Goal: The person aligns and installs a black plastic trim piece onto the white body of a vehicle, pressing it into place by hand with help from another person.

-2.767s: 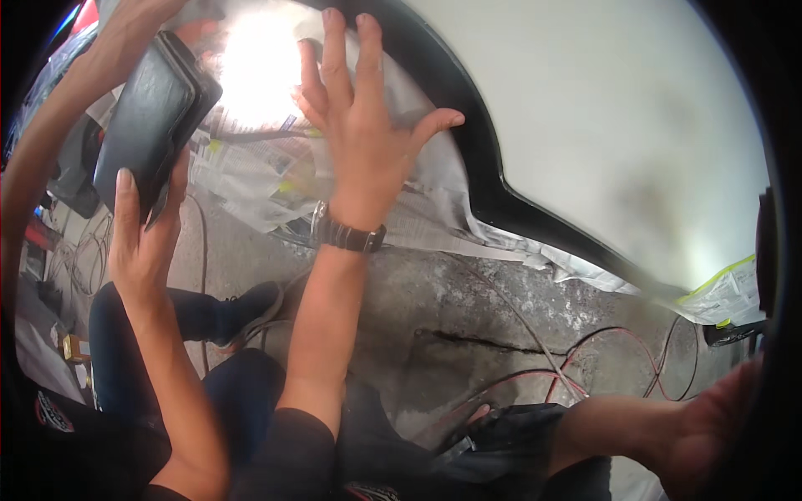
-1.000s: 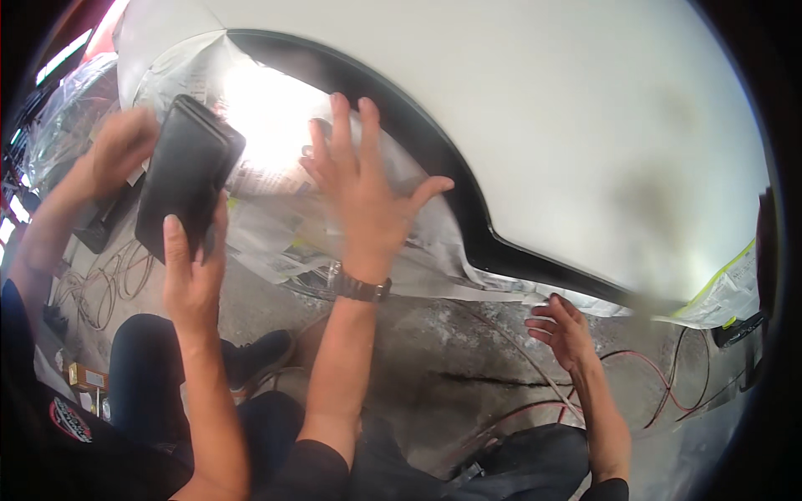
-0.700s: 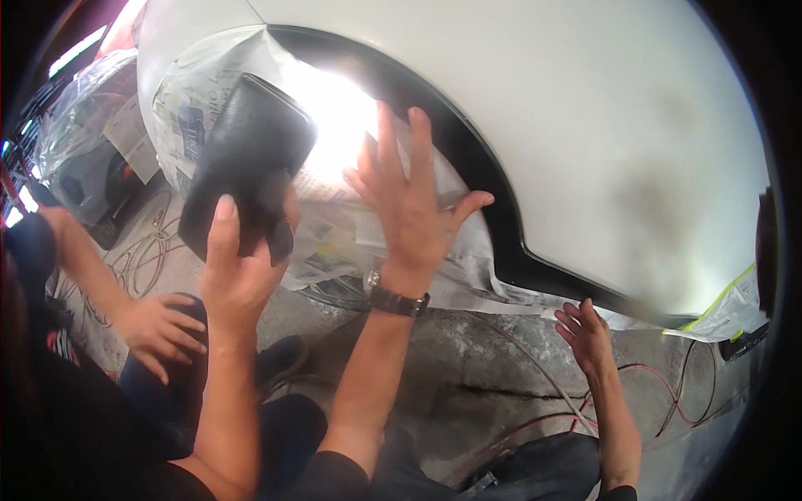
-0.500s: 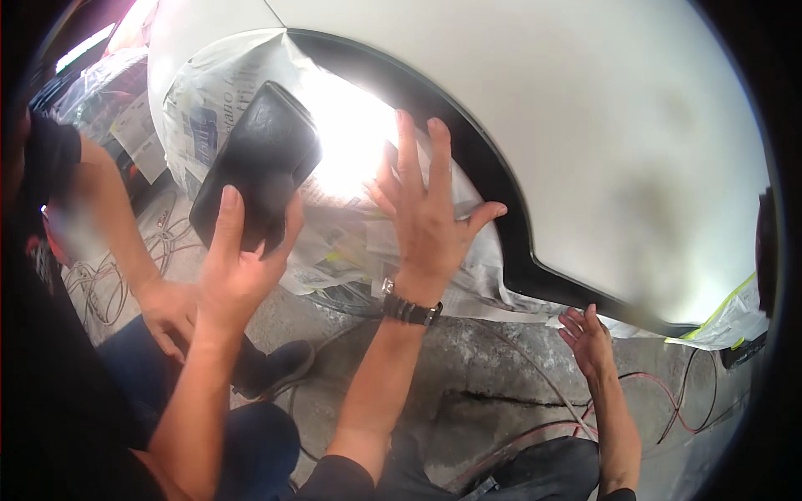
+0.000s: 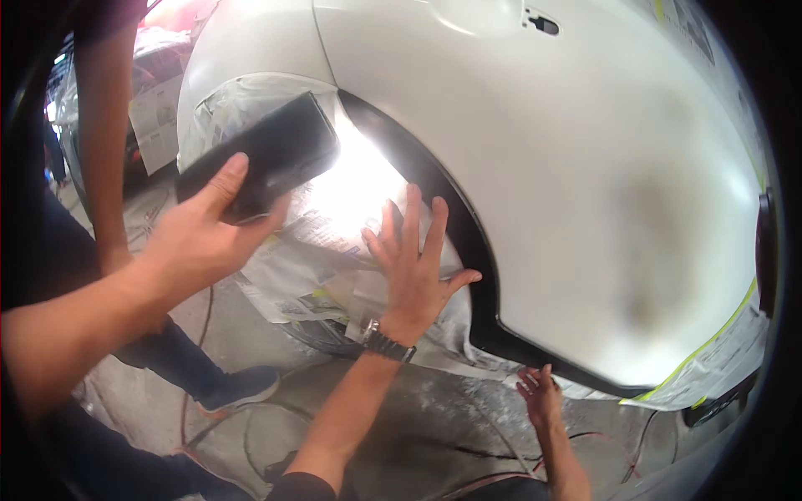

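My left hand (image 5: pixel 411 288), with a wristwatch (image 5: pixel 387 341) on its wrist, spreads its fingers over the paper and film masking (image 5: pixel 322 209) in the white car's wheel arch. Its thumb reaches across the black arch trim (image 5: pixel 489 292); firm contact cannot be judged. Lower right, my right hand (image 5: pixel 543 399) is raised under the trim's lower end, fingers loosely curled and apart, tips close to the edge. Neither hand holds anything. Left of my left hand, a co-worker's hand (image 5: pixel 196 238) grips a black, box-shaped handheld device (image 5: pixel 263 154). Strong light falls on the masking beside it.
The white body panel (image 5: pixel 576 167) fills the right, with a dark smudge or shadow. More masking paper (image 5: pixel 718 359) hangs at its lower right. Hoses (image 5: pixel 188 392) cross the concrete floor. A co-worker's shoe (image 5: pixel 242 388) and another arm (image 5: pixel 109 150) are at left.
The view has shifted, showing more of the upper panel. My hands keep about the same places against the trim. The co-worker's device has tilted further over, the arm now coming from the left.
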Demonstrator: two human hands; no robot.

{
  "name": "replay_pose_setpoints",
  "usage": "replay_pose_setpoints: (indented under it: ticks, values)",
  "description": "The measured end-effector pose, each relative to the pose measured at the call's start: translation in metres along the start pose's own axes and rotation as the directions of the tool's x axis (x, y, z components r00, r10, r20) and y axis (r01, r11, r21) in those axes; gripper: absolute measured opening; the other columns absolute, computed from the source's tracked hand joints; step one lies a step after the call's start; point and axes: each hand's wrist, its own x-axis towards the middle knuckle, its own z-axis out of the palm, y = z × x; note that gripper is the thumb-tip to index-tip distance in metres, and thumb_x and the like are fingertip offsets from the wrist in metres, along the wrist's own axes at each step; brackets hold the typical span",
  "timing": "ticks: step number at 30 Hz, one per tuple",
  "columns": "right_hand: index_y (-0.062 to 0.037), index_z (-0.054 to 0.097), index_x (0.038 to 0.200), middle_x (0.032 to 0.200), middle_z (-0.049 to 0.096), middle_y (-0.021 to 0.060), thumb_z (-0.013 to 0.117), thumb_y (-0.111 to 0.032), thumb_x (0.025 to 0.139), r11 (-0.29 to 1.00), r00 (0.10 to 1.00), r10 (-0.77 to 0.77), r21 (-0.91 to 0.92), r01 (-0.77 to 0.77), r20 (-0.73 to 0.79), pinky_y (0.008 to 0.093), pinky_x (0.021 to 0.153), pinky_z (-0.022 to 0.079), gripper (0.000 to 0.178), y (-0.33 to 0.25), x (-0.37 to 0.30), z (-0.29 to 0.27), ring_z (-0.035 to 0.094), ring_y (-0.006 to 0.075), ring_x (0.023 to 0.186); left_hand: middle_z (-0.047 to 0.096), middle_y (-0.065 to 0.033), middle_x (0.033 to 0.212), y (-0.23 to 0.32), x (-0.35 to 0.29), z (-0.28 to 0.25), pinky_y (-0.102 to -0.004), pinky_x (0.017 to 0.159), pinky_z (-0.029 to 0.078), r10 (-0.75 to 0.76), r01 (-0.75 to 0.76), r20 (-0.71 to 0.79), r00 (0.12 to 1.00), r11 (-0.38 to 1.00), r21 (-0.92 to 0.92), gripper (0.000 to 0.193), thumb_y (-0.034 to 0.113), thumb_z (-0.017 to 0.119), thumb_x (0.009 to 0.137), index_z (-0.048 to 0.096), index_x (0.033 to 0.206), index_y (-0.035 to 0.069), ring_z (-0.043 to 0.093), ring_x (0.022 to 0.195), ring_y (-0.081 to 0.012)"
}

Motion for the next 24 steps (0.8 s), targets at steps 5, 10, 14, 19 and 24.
replay_pose_setpoints:
  ticks: [5,10,14,19,24]
  values:
    - [0.003,0.052,0.116,0.119,0.06,0.0181,0.059,-0.047,0.102,1.0,1.0,-0.002,0.001,0.002,-0.017,0.0567,0.101,0.048,0.053,-0.007,-0.004,0.005,0.061,0.0395,0.119,0.017,-0.0123,0.168,0.001,-0.001,-0.006,-0.0794,0.109,0.011,-0.017,0.016,-0.021,1.0,0.998,-0.06,0.119,0.048,0.089,0.058,0.032,0.159,0.022,0.014,0.15,-0.0478]
    - [0.0036,0.046,0.129,0.127,0.056,0.0193,0.055,-0.048,0.103,1.0,1.0,0.01,-0.02,-0.01,-0.013,0.0581,0.106,0.045,0.058,-0.011,-0.011,0.008,0.056,0.0398,0.124,0.019,-0.0101,0.168,-0.002,-0.001,-0.005,-0.0779,0.11,0.013,0.001,-0.003,-0.024,1.0,0.996,-0.086,0.118,0.048,0.091,0.055,0.037,0.158,0.024,0.013,0.151,-0.0462]
    - [0.0035,0.046,0.13,0.126,0.056,0.0186,0.054,-0.048,0.104,0.999,0.999,0.013,-0.033,-0.014,-0.031,0.0571,0.106,0.046,0.059,-0.012,-0.015,0.016,0.057,0.0389,0.123,0.018,-0.0088,0.168,-0.004,0.0,-0.005,-0.0788,0.11,0.014,-0.009,0.006,-0.026,1.0,0.995,-0.098,0.118,0.046,0.092,0.054,0.037,0.157,0.026,0.012,0.151,-0.0447]
    - [0.0046,0.046,0.13,0.124,0.056,0.0185,0.053,-0.047,0.104,0.999,1.0,0.011,-0.038,-0.012,-0.028,0.0553,0.103,0.049,0.059,-0.013,-0.012,0.013,0.058,0.0388,0.122,0.018,-0.009,0.168,-0.005,0.001,-0.005,-0.0797,0.108,0.015,-0.003,-0.001,-0.036,0.999,0.994,-0.108,0.119,0.046,0.092,0.054,0.036,0.157,0.026,0.013,0.15,-0.0461]
    - [0.0064,0.044,0.132,0.125,0.055,0.0188,0.053,-0.049,0.104,0.998,0.998,0.012,-0.056,-0.015,-0.058,0.054,0.1,0.051,0.063,-0.013,-0.012,0.009,0.059,0.0385,0.12,0.019,-0.0099,0.168,-0.003,0.001,-0.003,-0.0808,0.104,0.019,0.011,-0.015,-0.039,0.999,0.995,-0.098,0.119,0.049,0.091,0.054,0.035,0.157,0.026,0.017,0.148,-0.0485]
